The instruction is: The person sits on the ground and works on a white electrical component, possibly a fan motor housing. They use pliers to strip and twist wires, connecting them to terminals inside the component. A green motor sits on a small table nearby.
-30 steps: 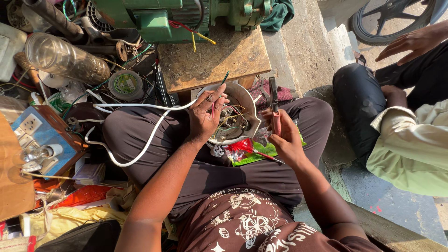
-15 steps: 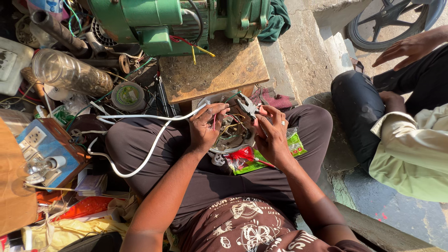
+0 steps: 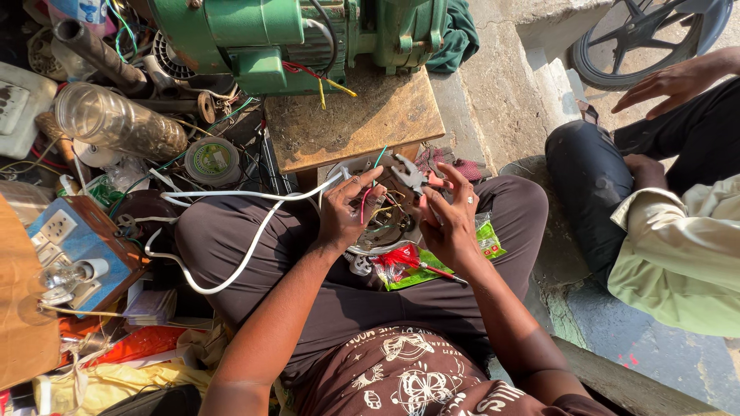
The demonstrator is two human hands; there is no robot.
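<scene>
2 hands work thin wires over a round motor part held in the lap.

The left hand (image 3: pixel 347 212) curls its fingers (image 3: pixel 362 185) around a red wire (image 3: pixel 364 204) at the rim of the round motor part (image 3: pixel 381 231), which rests on the thighs directly under both hands; the right hand (image 3: pixel 447 219) pinches small pliers (image 3: pixel 408 176) between thumb and fingers, just beyond the left fingertips. Judged from this, the plier tips could nick a finger or snap a fine wire, because both hands crowd 1 tight spot, and the part could slide off the lap. Below the right fingers lies a flat green packet (image 3: pixel 486 239) beside a red-handled tool (image 3: pixel 420 266). Far left of the left fingers sit a round green-labelled spool (image 3: pixel 212 160) and a blue socket board (image 3: pixel 73 239). Beyond the fingertips a green motor (image 3: pixel 301 31) stands on the wooden worktop (image 3: pixel 362 115).
</scene>
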